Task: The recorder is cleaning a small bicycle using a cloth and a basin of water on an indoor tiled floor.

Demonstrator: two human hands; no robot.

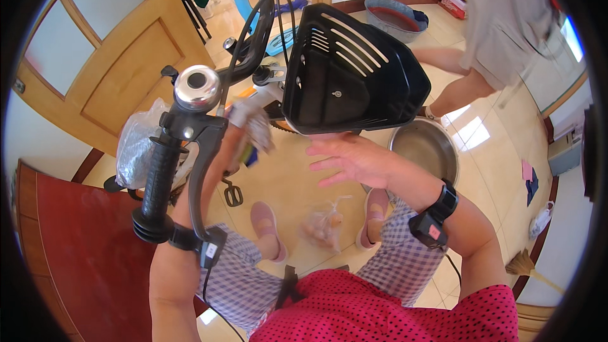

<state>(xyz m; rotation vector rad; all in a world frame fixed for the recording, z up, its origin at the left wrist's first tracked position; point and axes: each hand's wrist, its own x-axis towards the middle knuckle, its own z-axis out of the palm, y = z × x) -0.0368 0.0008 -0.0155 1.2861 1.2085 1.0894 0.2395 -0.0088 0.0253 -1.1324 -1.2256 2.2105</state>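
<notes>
In front of me stands a bicycle with a black plastic front basket (356, 71), its handlebar (259, 23) turned sideways. My left hand (232, 137), blurred, holds a crumpled cloth (256, 128) near the white part of the frame, below the handlebar. The black rubber grip (160, 180), brake lever (202, 175) and silver bell (197, 88) hang over my left forearm. Just under the basket's lower edge is my right hand (354, 161), fingers spread and nothing visible in it. Whether its thumb side touches the basket is unclear.
A tied plastic bag (323, 228) lies between my feet. Right of it stands a metal basin (425, 152); farther back is a tub (396, 19) with reddish water. A person (494, 33) walks at the right. A red cabinet (90, 242) and wooden door (128, 57) are left.
</notes>
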